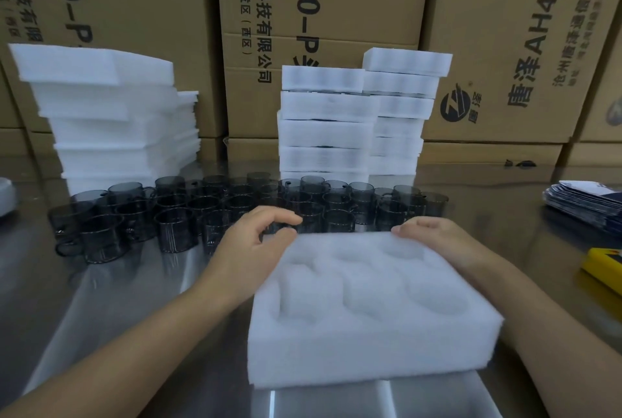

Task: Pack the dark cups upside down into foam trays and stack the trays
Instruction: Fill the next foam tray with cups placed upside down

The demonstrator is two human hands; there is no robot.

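Steel table, cardboard boxes behind, left fingers loose, right fingers gripping foam tray

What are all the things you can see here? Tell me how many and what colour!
foam tray: one, white, hollows all empty, on the table right in front
dark cups: dozens, too many to count, smoky grey see-through, crowded in rows behind the tray
empty foam pile: one tall pile, white, back left
filled tray stacks: two, white, back middle, side by side
cardboard boxes: several, brown with black print, walling the back
printed packets: one pile, dark and white, right edge
yellow thing: one, partly cut off, right edge
table: one, shiny metal
left hand: fingers curled by the tray's far left corner, grip unclear
right hand: holds the tray's far right edge
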